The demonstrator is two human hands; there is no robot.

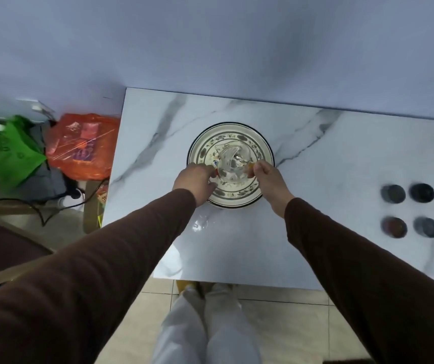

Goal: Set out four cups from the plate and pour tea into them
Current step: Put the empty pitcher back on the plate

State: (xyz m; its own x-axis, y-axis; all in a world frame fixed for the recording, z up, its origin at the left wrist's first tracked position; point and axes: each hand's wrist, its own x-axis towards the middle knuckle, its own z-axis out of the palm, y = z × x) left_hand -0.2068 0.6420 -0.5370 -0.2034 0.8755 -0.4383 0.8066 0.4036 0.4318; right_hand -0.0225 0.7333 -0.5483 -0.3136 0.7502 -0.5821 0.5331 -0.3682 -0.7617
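Note:
A round plate (237, 132) with a dark rim and a floral band sits on the marble table. Clear glassware (230, 161) with a spout at its far left stands on the plate; I cannot tell whether it is one piece or several. My left hand (195, 181) pinches its left side, where a small red and blue bit shows. My right hand (269, 179) pinches its right side at a small orange bit. Several dark round cups or coasters (407, 210) lie in a square group at the right.
The white marble table (315, 158) stands against a pale wall, with its left edge near the plate. Beside it on the floor are an orange bag (84, 145), a green bag (3, 151) and a black cable (53, 206). My legs stand at the table's front edge.

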